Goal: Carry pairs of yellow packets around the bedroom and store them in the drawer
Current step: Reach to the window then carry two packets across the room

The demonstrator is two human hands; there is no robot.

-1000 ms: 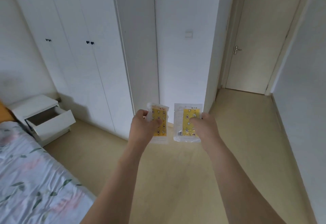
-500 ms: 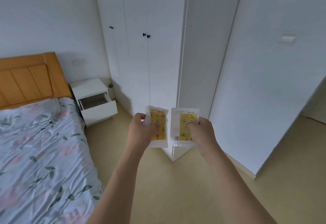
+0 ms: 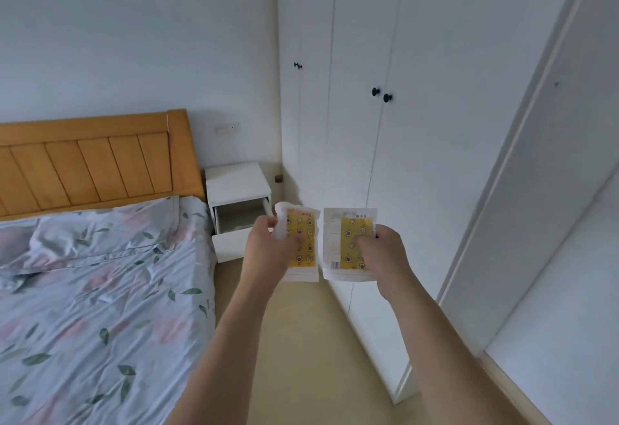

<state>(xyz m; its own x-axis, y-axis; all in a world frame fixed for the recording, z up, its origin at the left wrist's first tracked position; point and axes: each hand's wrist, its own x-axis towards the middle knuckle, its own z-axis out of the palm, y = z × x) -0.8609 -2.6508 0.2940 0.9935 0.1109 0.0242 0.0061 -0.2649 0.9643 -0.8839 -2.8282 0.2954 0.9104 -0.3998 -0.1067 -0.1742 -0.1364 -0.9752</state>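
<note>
Here each hand (image 3: 268, 247) (image 3: 385, 250) pinches one yellow packet (image 3: 303, 243) (image 3: 348, 240)

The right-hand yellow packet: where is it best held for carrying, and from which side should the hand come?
Grip the right packet at its right edge, about mid-height, hand coming from the right with the thumb on the printed face. It is a thin flat pouch held upright facing the camera, so a side pinch keeps it flat and away from the left packet. That matches how the right hand holds it.
</note>
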